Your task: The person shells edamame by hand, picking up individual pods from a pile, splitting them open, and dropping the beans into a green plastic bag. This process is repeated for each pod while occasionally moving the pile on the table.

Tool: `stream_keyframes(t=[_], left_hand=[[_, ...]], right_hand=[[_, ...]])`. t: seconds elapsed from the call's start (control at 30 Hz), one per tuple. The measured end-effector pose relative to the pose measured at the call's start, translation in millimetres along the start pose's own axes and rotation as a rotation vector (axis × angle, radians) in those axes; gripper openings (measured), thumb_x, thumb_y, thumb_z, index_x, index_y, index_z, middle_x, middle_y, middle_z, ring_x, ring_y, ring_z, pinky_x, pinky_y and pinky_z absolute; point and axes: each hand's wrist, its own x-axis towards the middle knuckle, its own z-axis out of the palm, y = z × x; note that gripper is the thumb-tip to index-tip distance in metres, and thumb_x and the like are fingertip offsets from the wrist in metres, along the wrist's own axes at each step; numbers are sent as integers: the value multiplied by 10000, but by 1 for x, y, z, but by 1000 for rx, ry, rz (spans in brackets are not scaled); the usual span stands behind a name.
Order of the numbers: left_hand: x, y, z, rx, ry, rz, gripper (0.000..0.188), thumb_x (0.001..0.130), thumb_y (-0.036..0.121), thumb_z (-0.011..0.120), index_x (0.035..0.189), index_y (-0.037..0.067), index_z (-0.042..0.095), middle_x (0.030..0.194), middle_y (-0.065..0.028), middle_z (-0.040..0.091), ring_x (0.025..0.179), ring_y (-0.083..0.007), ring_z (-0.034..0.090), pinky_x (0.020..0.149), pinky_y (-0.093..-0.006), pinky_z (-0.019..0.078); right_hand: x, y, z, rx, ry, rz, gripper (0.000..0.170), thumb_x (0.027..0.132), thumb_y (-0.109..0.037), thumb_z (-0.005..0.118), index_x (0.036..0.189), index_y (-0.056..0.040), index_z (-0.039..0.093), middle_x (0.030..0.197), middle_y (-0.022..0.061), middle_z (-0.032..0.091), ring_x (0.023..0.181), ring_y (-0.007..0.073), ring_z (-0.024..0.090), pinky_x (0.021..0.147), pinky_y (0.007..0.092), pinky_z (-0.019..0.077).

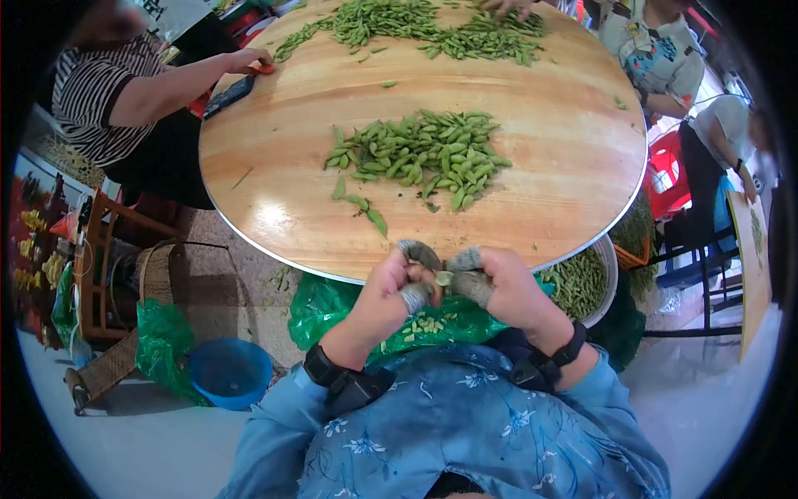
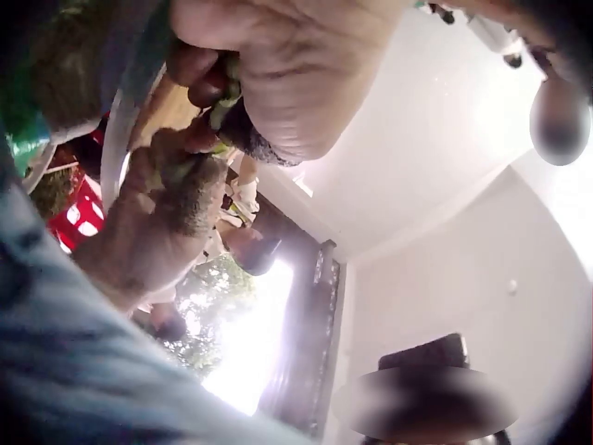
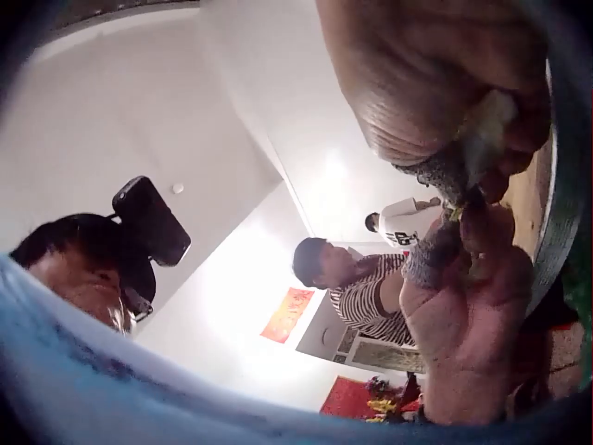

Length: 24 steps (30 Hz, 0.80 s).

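Note:
Just over the near edge of the round table, my left hand (image 1: 391, 284) and right hand (image 1: 509, 287) meet fingertip to fingertip. Grey covers wrap the thumb and forefinger of each. Between them they pinch a small green soybean pod (image 1: 444, 278), partly hidden by the fingers. In the left wrist view a bit of green pod (image 2: 225, 109) shows in the left hand's curled fingers. A pale green piece (image 3: 494, 122) shows at the right hand in the right wrist view. Shelled beans (image 1: 426, 329) lie below on a green plastic bag (image 1: 320, 306).
A heap of pods (image 1: 424, 154) lies on the wooden table (image 1: 274, 166), with a larger heap (image 1: 382, 23) at the far side. A white tub of pods (image 1: 582, 283) stands right, a blue basin (image 1: 230, 372) left. People sit around; a red stool (image 1: 667, 170) is at right.

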Motion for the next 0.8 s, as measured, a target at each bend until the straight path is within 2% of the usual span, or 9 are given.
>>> stream_keyframes(t=[0.07, 0.2, 0.27, 0.33, 0.37, 0.43, 0.6, 0.7, 0.8], left_hand=[[-5, -5, -1, 63, -16, 48, 270, 712, -45, 467, 961, 50, 425, 715, -30, 524, 666, -109, 498, 584, -234, 411], [-13, 9, 4, 470, -44, 45, 195, 687, 3, 543, 874, 58, 530, 744, -37, 551, 731, -152, 545, 641, -262, 423], [-12, 16, 2, 768, -241, 346, 178, 670, 58, 593, 844, 69, 558, 780, -54, 566, 744, -215, 547, 639, -304, 429], [-9, 20, -1, 773, -222, 397, 173, 671, 55, 600, 841, 60, 566, 771, -58, 567, 732, -221, 546, 634, -307, 430], [-5, 23, -3, 774, -213, 449, 169, 672, 51, 608, 838, 51, 574, 761, -62, 569, 720, -227, 545, 630, -309, 431], [3, 28, -6, 778, -211, 506, 165, 673, 48, 615, 835, 41, 583, 752, -65, 570, 709, -233, 544, 625, -311, 432], [38, 38, -28, 935, 403, 383, 167, 682, 43, 611, 837, 3, 566, 709, -118, 562, 643, -271, 549, 569, -316, 441], [73, 28, -57, 1145, 458, 445, 199, 675, 86, 601, 857, 19, 559, 760, -150, 559, 722, -313, 521, 643, -381, 421], [92, 24, -70, 1357, 373, 338, 193, 653, 42, 563, 837, 4, 519, 780, -181, 546, 785, -334, 510, 673, -402, 414]], right_hand=[[-10, -12, -11, -354, 127, -139, 136, 733, -66, 591, 854, -12, 563, 727, 78, 596, 656, 133, 551, 580, 257, 428], [-53, -39, -61, -677, 21, -57, 197, 691, -13, 558, 886, -39, 575, 764, 139, 584, 672, 236, 573, 598, 292, 438], [-80, -30, -84, -772, 176, 34, 233, 672, 9, 540, 901, -23, 568, 738, 159, 573, 677, 263, 568, 600, 299, 432], [-105, -26, -101, -807, 412, 367, 232, 654, 25, 509, 880, 2, 555, 715, 186, 557, 682, 309, 554, 602, 311, 422], [-113, -21, -110, -809, 415, 361, 232, 654, 25, 509, 880, 2, 555, 715, 186, 557, 682, 309, 554, 602, 311, 422], [-124, -9, -121, -961, 660, 325, 217, 638, 37, 486, 850, 36, 535, 685, 199, 538, 654, 319, 538, 601, 321, 414], [-120, -8, -119, -850, 709, 243, 175, 627, 53, 473, 793, 63, 528, 662, 176, 541, 640, 220, 530, 615, 314, 415], [-101, -9, -103, -674, 665, 96, 143, 646, 45, 496, 782, 59, 539, 669, 135, 558, 654, 153, 519, 618, 289, 416], [-83, -23, -80, -542, 609, 24, 118, 678, 36, 540, 794, 44, 558, 698, 84, 576, 669, 118, 522, 619, 252, 421]])
